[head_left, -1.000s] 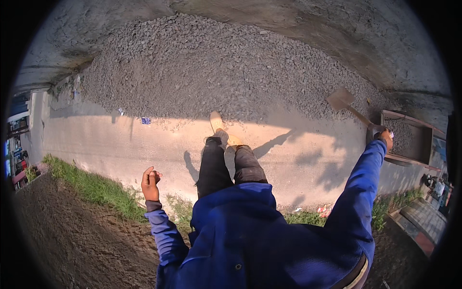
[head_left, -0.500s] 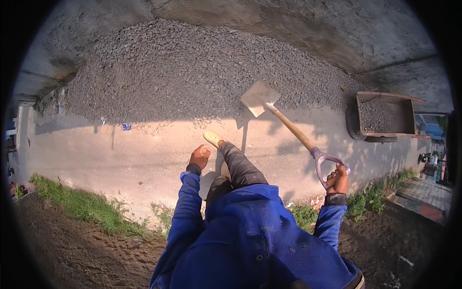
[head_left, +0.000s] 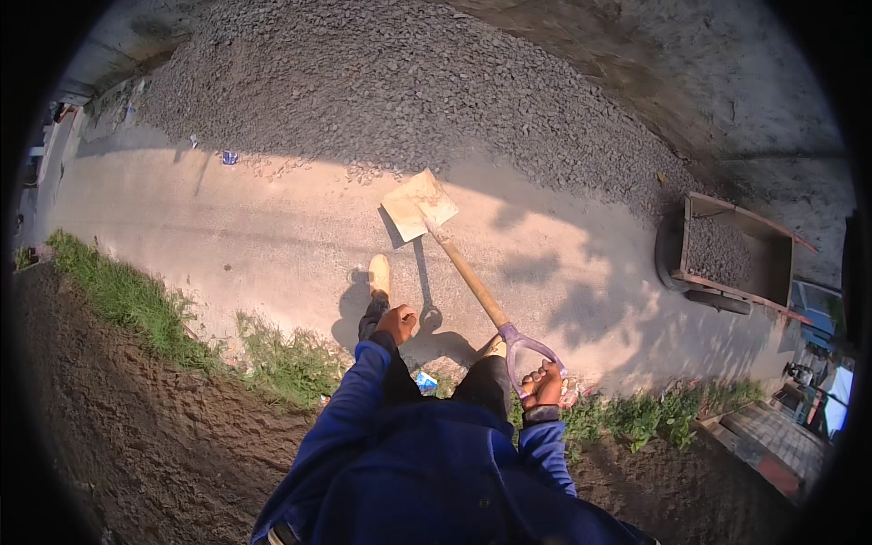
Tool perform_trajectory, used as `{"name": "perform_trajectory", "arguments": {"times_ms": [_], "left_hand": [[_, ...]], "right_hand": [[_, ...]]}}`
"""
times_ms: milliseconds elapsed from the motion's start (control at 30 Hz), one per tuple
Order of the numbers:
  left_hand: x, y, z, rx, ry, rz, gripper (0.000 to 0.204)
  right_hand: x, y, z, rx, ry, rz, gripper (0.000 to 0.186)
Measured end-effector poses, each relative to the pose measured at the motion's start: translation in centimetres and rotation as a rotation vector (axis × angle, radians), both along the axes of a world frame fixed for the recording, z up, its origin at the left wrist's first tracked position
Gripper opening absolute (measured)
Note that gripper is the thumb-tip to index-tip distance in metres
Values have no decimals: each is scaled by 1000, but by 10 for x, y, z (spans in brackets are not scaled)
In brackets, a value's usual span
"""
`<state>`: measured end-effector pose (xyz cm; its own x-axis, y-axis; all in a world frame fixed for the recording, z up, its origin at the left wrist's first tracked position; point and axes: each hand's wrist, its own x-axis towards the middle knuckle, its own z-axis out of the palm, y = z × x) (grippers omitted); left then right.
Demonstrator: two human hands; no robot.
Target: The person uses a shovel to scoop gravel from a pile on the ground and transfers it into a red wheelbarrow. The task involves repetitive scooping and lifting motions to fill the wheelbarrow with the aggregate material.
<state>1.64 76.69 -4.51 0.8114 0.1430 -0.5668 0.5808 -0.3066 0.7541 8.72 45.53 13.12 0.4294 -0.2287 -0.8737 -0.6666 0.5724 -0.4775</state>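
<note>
My right hand (head_left: 543, 385) is wrapped round the purple D-shaped grip of a shovel (head_left: 472, 283). Its wooden shaft slopes away to the far left, and the flat square blade, pale with dust, is over the pavement just short of the gravel pile (head_left: 391, 86). The shovel's shadow falls on the ground beside it. My left hand (head_left: 397, 324) hangs off the shaft to the left, fingers curled in, with nothing visible in them. Nearest to it is my left shoe, out on the pavement.
A cart (head_left: 738, 252) partly filled with gravel stands at the right. Concrete pavement (head_left: 182, 222) runs between the pile and a grass strip (head_left: 136, 300), with brown soil nearer me. A wall (head_left: 708, 91) rises behind the pile. Small litter (head_left: 229, 158) lies by the gravel's edge.
The shovel has swung left and closer to me, its blade now away from the gravel. My right hand has come in toward my body. My feet have shifted and the view has turned.
</note>
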Motion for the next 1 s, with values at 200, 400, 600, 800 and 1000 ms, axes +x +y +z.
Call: {"name": "perform_trajectory", "arguments": {"times_ms": [200, 400, 600, 800, 1000], "left_hand": [[15, -181, -110, -4, 161, 31, 34], [59, -406, -246, -192, 544, 190, 85], [104, -456, -452, -521, 251, 916, 50], [249, -314, -490, -890, 240, 1240, 27], [433, 17, -551, -588, 18, 1007, 19]], "right_hand": [[-97, -214, -130, -142, 51, -60, 17], [-97, -352, -191, -216, 37, -36, 21], [-69, -406, -298, -449, 140, 95, 35], [10, -300, -401, -506, 233, 37, 42], [121, -20, -602, -198, 176, -215, 41]]}}
